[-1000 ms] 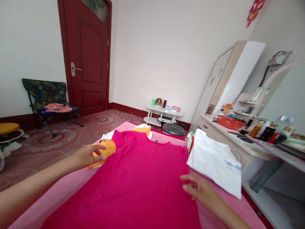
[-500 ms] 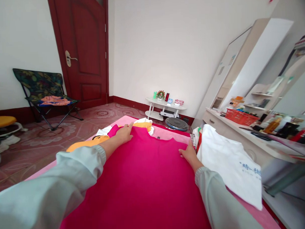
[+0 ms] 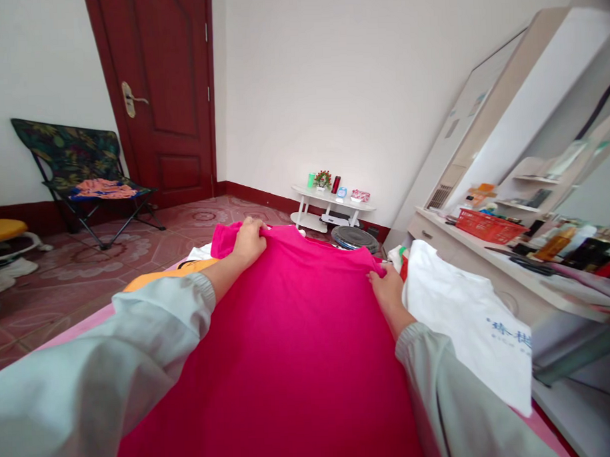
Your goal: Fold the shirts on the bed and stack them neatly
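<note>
A bright pink T-shirt [image 3: 289, 342] spreads out in front of me, its neck edge at the far side. My left hand [image 3: 250, 241] is closed on the shirt near its far left shoulder, and a sleeve flops out beyond the fingers. At the far right shoulder my right hand [image 3: 386, 291] pinches the cloth. Between the two hands the upper edge is raised off the surface. Part of a yellow garment [image 3: 169, 274] shows under my left forearm. To the right of my right hand lies a white T-shirt [image 3: 462, 309] with blue lettering.
A white dressing table [image 3: 552, 288] with a red basket [image 3: 490, 226] and bottles stands on the right. Against the far wall is a low white stand [image 3: 309, 222]. A folding chair [image 3: 85, 163] holding clothes stands left by a red door [image 3: 175, 93].
Both hands have closed on the pink shirt's shoulders, where before their fingers lay on it. The shirt's far edge has come up off the surface, covering more of the clothes behind.
</note>
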`<state>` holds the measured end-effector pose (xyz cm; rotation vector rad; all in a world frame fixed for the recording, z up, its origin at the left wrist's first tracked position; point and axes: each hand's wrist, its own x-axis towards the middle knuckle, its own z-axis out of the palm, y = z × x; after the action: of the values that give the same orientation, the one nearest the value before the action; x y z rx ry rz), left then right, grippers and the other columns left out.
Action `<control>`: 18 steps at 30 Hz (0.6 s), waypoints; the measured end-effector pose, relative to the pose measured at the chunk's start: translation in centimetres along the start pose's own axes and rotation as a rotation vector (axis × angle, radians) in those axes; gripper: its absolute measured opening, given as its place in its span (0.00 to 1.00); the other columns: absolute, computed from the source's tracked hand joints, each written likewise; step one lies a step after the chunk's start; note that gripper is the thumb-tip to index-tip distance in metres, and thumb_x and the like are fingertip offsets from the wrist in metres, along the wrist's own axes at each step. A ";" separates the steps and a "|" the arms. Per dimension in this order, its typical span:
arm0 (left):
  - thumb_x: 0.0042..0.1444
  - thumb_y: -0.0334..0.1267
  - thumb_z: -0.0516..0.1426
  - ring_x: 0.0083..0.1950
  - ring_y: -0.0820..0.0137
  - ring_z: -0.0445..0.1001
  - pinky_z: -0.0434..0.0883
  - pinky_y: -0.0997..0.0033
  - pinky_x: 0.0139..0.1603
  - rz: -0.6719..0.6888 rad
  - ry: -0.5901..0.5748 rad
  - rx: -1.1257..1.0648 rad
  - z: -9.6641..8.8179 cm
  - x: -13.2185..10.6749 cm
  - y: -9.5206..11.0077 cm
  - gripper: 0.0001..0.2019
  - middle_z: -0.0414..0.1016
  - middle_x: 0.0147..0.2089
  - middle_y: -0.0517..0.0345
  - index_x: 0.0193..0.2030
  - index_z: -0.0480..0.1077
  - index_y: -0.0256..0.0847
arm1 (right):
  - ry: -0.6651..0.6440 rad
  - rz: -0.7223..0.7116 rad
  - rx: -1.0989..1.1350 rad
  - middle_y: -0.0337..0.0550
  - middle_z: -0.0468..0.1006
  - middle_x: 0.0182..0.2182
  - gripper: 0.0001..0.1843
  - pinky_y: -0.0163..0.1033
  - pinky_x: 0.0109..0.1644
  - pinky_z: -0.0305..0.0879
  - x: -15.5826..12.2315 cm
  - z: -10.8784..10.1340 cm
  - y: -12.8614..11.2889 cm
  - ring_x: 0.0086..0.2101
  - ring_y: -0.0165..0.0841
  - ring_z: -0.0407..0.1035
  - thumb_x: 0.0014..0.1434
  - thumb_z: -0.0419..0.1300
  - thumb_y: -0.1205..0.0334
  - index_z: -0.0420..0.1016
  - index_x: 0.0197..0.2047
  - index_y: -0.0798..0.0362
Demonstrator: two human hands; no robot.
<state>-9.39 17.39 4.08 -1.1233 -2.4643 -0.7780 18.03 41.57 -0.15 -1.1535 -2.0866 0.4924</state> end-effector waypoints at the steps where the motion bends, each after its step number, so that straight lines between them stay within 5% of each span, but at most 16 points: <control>1: 0.54 0.33 0.54 0.60 0.61 0.65 0.64 0.65 0.59 0.016 0.003 -0.017 0.2 -0.1 0.2 0.22 0.62 0.60 0.45 0.57 0.62 0.37 | 0.011 -0.041 -0.023 0.60 0.68 0.56 0.34 0.44 0.56 0.62 -0.2 0.1 -0.1 0.57 0.44 0.62 0.55 0.56 0.59 0.57 0.63 0.62; 4: 0.50 0.40 0.60 0.65 0.53 0.59 0.62 0.61 0.62 0.097 -0.111 -0.054 1.1 -1.8 1.0 0.37 0.45 0.69 0.39 0.65 0.53 0.35 | -0.086 -0.191 -0.166 0.64 0.48 0.66 0.44 0.48 0.64 0.49 -2.2 0.9 0.0 0.66 0.47 0.39 0.55 0.58 0.54 0.45 0.68 0.66; 8: 0.55 0.45 0.57 0.71 0.51 0.43 0.51 0.53 0.67 0.302 -0.306 -0.021 0.4 -7.2 1.7 0.30 0.41 0.72 0.42 0.64 0.59 0.37 | -0.353 -0.310 -0.402 0.57 0.55 0.65 0.31 0.57 0.65 0.43 -6.2 1.0 0.4 0.66 0.47 0.42 0.63 0.49 0.52 0.56 0.66 0.58; 10: 0.57 0.46 0.55 0.72 0.55 0.40 0.49 0.54 0.68 0.381 -0.391 -0.041 -1.5 -10.7 1.7 0.28 0.41 0.73 0.49 0.64 0.61 0.43 | -0.410 -0.362 -0.422 0.55 0.57 0.64 0.29 0.58 0.65 0.44 -7.9 0.0 0.5 0.65 0.47 0.45 0.64 0.47 0.52 0.59 0.64 0.56; 14: 0.58 0.44 0.54 0.70 0.60 0.51 0.57 0.59 0.66 0.343 -0.594 -0.159 -6.5 -17.9 -0.4 0.27 0.41 0.73 0.60 0.65 0.58 0.53 | -0.502 -0.464 -0.216 0.52 0.58 0.64 0.26 0.52 0.66 0.47 -12.1 -4.1 1.1 0.64 0.41 0.51 0.63 0.48 0.55 0.64 0.62 0.55; 18: 0.56 0.42 0.55 0.66 0.57 0.58 0.59 0.57 0.66 0.197 -0.535 -0.127 -10.5 -23.3 -4.5 0.22 0.53 0.70 0.63 0.58 0.68 0.57 | -0.566 -0.415 -0.045 0.44 0.62 0.63 0.24 0.50 0.65 0.53 -17.9 -10.0 2.6 0.62 0.40 0.56 0.61 0.51 0.52 0.69 0.58 0.47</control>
<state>2.68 -5.07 -0.53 -1.7868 -2.6800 -0.6432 33.30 27.82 -1.83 -0.6069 -2.7451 0.6193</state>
